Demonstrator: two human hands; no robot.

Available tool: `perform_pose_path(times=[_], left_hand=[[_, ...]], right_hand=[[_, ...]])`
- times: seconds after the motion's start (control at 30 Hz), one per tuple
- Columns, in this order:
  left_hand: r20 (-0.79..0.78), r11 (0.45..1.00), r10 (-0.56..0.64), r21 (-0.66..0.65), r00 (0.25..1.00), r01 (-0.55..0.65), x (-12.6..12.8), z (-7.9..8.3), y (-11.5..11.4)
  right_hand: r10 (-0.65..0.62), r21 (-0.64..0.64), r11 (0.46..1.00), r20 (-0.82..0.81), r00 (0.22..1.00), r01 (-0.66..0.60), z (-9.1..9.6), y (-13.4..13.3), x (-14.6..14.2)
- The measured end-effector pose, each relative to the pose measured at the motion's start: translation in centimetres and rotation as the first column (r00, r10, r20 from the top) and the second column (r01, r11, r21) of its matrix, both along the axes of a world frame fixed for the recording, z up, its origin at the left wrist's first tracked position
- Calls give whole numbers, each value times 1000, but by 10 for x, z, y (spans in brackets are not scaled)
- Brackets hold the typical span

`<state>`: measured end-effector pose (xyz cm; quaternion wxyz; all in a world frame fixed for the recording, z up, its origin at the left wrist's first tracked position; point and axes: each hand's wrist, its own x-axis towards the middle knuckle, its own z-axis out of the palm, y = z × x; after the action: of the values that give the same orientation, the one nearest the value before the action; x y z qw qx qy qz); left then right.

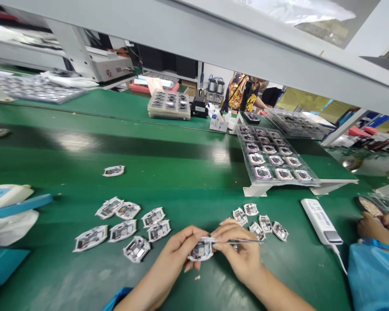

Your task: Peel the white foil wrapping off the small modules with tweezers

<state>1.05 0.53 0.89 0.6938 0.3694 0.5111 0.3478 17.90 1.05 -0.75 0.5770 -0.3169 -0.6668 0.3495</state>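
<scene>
Just above the front of the green bench, my left hand (180, 248) is closed on a small white-framed device housing (201, 250) with a circuit board showing inside. My right hand (240, 250) is closed too, with a thin pair of metal tweezers (246, 240) lying across its fingers and pointing right. Its fingertips meet the right upper edge of the same housing. To the left lie several similar housings (136, 249), loose on the bench. Behind my right hand sits another loose group of housings (265, 223).
A clear tray of housings (275, 160) rests on a raised stand at right. A white power strip (321, 222) with a cable lies nearer. At far right, a co-worker's hand (374, 229) works beside a blue sleeve. A grey shelf beam (194, 32) crosses overhead. Stacked trays (169, 105) stand behind.
</scene>
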Motion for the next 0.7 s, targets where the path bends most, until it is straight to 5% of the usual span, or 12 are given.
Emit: perform_pose_path(times=[0.23,0.7], left_hand=[[-8,1000,-12,8,1000,12,0,0,0],[7,999,-19,-48,1000,19,0,-2,2]], right_hand=[[-23,-250,968,-36,999,13,2,-5,0],[4,-329,944,-55,998,-21,3,-3,1]])
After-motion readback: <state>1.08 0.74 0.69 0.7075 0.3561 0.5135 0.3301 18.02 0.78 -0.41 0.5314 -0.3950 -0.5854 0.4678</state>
